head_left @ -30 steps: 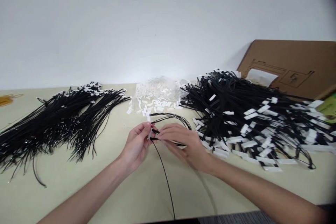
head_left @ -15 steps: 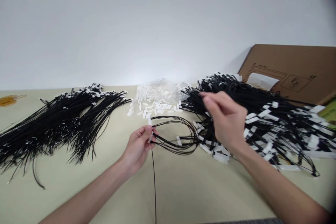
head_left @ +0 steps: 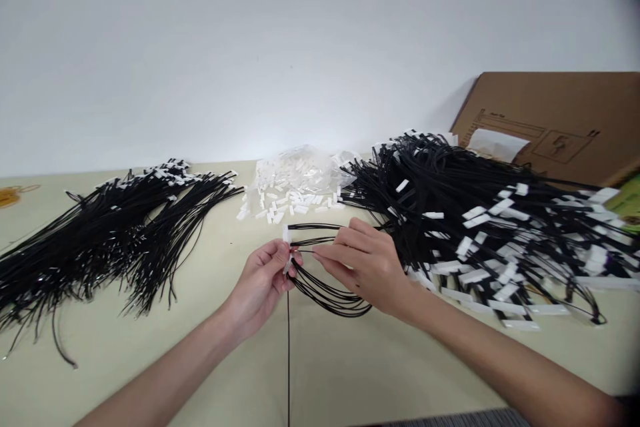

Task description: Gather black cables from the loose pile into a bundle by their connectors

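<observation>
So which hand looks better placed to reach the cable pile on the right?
The right hand, I'd judge: it is nearer that cable pile, though its fingertips are at wires; the left hand, farther off, grips the white connector.

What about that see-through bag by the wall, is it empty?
Not empty: small white pieces show through the clear plastic bag, and more lie at its front. I can't tell if its top is open.

The white connector [head_left: 286, 233] looks plastic, the box [head_left: 565, 107] matt cardboard.
</observation>
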A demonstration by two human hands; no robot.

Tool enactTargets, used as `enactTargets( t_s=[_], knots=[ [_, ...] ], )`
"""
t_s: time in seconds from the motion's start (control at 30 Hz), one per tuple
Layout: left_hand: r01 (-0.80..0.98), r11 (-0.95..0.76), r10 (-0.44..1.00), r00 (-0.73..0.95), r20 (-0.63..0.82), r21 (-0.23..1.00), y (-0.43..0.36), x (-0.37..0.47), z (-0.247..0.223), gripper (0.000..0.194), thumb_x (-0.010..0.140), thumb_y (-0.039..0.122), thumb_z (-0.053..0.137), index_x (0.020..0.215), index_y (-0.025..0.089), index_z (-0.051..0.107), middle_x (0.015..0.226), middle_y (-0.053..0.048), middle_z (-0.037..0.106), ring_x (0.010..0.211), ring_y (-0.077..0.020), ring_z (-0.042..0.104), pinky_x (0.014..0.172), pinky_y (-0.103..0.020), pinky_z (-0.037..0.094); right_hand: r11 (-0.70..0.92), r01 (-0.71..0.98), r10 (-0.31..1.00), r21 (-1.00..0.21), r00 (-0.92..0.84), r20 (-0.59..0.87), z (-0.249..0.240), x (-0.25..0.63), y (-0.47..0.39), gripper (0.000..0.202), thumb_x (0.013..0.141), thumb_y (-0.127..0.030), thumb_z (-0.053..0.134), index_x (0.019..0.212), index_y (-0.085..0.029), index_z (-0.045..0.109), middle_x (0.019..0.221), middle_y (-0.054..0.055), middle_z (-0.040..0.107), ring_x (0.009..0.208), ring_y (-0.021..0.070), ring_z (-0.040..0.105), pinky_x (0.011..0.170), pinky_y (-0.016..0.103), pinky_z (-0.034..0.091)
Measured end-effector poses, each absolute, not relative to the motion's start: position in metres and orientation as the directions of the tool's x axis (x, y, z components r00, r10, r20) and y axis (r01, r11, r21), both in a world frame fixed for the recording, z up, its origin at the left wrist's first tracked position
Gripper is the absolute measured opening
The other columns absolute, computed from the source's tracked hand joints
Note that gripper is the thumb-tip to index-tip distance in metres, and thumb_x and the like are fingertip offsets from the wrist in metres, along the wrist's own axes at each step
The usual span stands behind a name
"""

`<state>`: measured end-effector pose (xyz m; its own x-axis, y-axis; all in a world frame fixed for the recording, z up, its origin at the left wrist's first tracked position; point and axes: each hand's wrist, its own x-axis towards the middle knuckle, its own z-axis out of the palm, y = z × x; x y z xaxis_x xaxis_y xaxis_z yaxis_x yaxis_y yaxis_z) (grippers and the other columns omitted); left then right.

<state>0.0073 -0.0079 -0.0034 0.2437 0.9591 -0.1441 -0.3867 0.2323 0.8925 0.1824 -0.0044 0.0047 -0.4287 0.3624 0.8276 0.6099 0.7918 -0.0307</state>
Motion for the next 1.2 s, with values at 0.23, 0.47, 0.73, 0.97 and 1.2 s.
enactTargets(
  t_s=[0.23, 0.47, 0.73, 0.97, 1.2],
  knots=[
    [-0.382, 0.234, 0.949, 0.291, -0.124, 0.894, -0.0109, 0.0081, -0.0023, 0.019, 0.072, 0.030, 0.063, 0.067, 0.013, 0.058, 0.063, 0.000, 0.054, 0.049, -0.0044, 0.040, 0.040, -0.014, 0.029, 0.797, 0.604, 0.322, -0.005, -0.417, 0.850, 0.0037, 0.1785, -0.0065, 0.009, 0.079, -0.016, 0.055, 0.076, -0.017, 0.062, 0.056, -0.001, 0.048, 0.054, 0.0106, 0.034, 0.051, 0.024, 0.032],
    [-0.383, 0.226, 0.951, 0.287, -0.117, 0.896, -0.0098, 0.0078, -0.0013, 0.018, 0.074, 0.029, 0.061, 0.067, 0.013, 0.057, 0.063, 0.000, 0.054, 0.049, -0.0044, 0.040, 0.039, -0.014, 0.029, 0.801, 0.598, 0.296, 0.004, -0.401, 0.867, 0.0031, 0.1790, -0.0068, 0.007, 0.078, -0.015, 0.056, 0.075, -0.017, 0.061, 0.055, -0.001, 0.047, 0.053, 0.0103, 0.035, 0.050, 0.024, 0.031],
    [-0.375, 0.231, 0.947, 0.299, -0.119, 0.898, -0.0099, 0.0082, -0.0018, 0.019, 0.073, 0.029, 0.062, 0.065, 0.013, 0.056, 0.062, 0.000, 0.053, 0.049, -0.0043, 0.040, 0.039, -0.014, 0.029, 0.799, 0.599, 0.283, 0.043, -0.439, 0.853, 0.0022, 0.1784, -0.0054, 0.011, 0.079, -0.014, 0.055, 0.070, -0.017, 0.060, 0.054, -0.001, 0.047, 0.054, 0.0099, 0.033, 0.051, 0.024, 0.030],
    [-0.320, 0.245, 0.935, 0.326, -0.136, 0.915, -0.0119, 0.0081, -0.0017, 0.021, 0.074, 0.032, 0.060, 0.066, 0.013, 0.057, 0.063, 0.000, 0.054, 0.049, -0.0045, 0.040, 0.040, -0.015, 0.029, 0.784, 0.607, 0.240, 0.132, -0.493, 0.836, 0.0001, 0.1791, -0.0071, 0.015, 0.079, -0.013, 0.056, 0.064, -0.016, 0.059, 0.050, -0.003, 0.042, 0.053, 0.0103, 0.025, 0.048, 0.025, 0.026],
    [-0.308, 0.191, 0.961, 0.253, -0.113, 0.932, -0.0116, 0.0112, -0.0028, 0.022, 0.071, 0.033, 0.063, 0.065, 0.013, 0.057, 0.061, 0.000, 0.054, 0.049, -0.0055, 0.042, 0.041, -0.015, 0.031, 0.777, 0.622, 0.271, 0.103, -0.477, 0.836, 0.0055, 0.1778, -0.0096, 0.010, 0.079, -0.012, 0.055, 0.074, -0.017, 0.062, 0.058, -0.001, 0.053, 0.058, 0.0109, 0.036, 0.052, 0.024, 0.035]
  ],
)
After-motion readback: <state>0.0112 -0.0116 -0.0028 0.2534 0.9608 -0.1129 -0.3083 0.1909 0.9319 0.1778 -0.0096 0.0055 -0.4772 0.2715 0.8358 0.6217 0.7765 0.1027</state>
